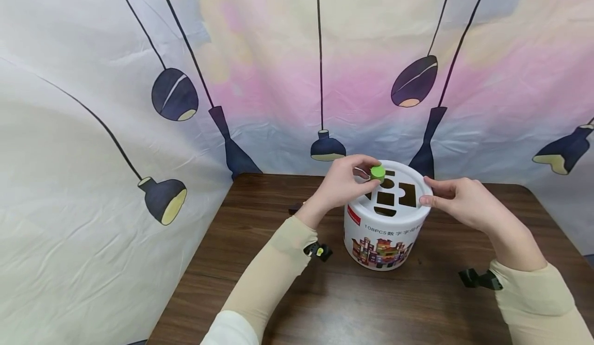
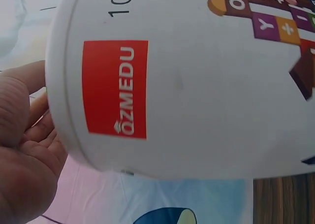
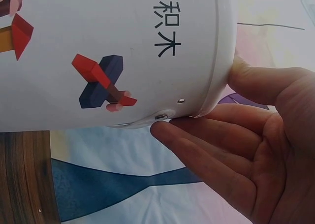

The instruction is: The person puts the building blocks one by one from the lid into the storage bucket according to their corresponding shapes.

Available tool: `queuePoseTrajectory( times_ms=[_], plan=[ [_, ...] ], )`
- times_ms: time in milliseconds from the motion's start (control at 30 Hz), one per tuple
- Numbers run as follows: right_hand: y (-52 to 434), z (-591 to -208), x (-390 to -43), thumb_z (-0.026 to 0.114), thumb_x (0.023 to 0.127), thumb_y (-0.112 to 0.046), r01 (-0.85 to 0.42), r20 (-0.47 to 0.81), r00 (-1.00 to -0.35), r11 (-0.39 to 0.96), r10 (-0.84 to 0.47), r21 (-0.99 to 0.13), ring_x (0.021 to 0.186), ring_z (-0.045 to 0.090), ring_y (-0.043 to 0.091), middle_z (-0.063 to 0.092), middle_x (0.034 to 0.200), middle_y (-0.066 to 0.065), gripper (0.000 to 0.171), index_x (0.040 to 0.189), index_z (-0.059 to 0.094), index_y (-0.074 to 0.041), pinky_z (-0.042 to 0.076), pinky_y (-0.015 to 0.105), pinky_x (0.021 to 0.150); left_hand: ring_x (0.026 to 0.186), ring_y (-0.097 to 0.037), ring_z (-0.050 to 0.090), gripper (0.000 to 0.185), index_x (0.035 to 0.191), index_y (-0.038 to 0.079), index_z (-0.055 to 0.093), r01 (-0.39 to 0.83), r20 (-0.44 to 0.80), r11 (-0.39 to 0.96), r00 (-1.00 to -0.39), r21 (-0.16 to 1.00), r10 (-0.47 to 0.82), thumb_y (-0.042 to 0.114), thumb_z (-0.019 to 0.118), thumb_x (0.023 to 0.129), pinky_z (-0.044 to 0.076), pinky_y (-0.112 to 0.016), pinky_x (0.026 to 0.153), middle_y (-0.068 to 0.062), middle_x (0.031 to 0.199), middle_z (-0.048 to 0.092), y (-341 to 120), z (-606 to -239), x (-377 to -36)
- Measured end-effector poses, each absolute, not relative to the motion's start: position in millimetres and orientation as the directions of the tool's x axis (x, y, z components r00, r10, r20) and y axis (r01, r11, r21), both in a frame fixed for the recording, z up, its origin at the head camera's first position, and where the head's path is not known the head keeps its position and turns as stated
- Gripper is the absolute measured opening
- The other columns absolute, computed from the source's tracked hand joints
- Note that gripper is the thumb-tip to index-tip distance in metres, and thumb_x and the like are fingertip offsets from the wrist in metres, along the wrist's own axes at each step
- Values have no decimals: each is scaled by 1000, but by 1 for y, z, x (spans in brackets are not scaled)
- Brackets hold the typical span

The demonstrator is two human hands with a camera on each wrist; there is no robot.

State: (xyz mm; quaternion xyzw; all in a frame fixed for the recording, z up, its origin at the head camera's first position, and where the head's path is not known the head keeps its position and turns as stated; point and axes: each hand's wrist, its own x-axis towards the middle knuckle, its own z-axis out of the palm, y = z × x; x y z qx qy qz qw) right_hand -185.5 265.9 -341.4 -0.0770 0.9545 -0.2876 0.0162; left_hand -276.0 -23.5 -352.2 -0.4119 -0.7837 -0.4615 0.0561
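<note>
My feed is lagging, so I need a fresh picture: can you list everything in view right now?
Shape-sorter bucket: one, white with printed blocks and a red label, upright near the table's middle.
Bucket lid: one, white, on the bucket, with several shaped cut-outs.
Green cylinder block: one, green, over the lid's far cut-outs.
Table: one, dark brown wood.
Backdrop cloth: one, pastel with dark lamp prints, behind and left of the table.
Wrist camera mounts: two, black, at the wrists.
Left hand: pinches the green cylinder block.
Right hand: fingers on the lid's right rim.
</note>
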Motion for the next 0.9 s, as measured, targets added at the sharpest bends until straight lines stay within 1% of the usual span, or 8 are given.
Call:
queuePoseTrajectory(
  times_ms=[100, 233, 433, 733, 900],
  plan=[
    [266, -342, -186, 71, 100, -58, -138, 12, -987, 822, -158, -552, 133, 56, 55, 63, 139, 30, 84, 157, 49, -1, 50, 71, 98, 97, -5, 68, 38, 132, 2, 72, 680, 436, 239, -660, 693, 612, 8, 82, 96, 55, -17, 90, -5, 115, 74, -17, -351, -278],
    [266, -343, -185, 71, 100, -58, -142, 16, -987, 826, -159, -546, 131, 57, 55, 63, 138, 31, 84, 157, 49, 0, 50, 72, 97, 94, -5, 69, 35, 130, 3, 73, 662, 404, 242, -663, 710, 630, 8, 82, 96, 56, -17, 87, -5, 111, 75, -10, -351, -279],
    [266, -343, -185, 71, 100, -56, -143, 19, -987, 825, -159, -547, 130, 58, 55, 64, 137, 32, 83, 157, 49, 0, 50, 72, 97, 89, -1, 70, 35, 128, 5, 74, 624, 352, 289, -698, 726, 624, 11, 84, 95, 56, -17, 82, -2, 105, 76, -3, -355, -281],
    [265, -343, -184, 70, 101, -55, -145, 22, -987, 827, -159, -543, 130, 58, 56, 63, 137, 32, 81, 157, 48, 0, 50, 72, 96, 90, -2, 71, 35, 127, 6, 75, 620, 333, 331, -712, 711, 618, 14, 85, 95, 55, -15, 83, -4, 107, 77, 1, -356, -279],
    [265, -342, -184, 70, 102, -55, -147, 25, -987, 825, -160, -546, 130, 58, 55, 64, 137, 31, 81, 157, 48, -1, 51, 72, 96, 92, -2, 71, 34, 128, 6, 74, 626, 331, 348, -713, 698, 619, 15, 84, 96, 55, -14, 83, -3, 108, 77, 0, -355, -279]
  ],
)
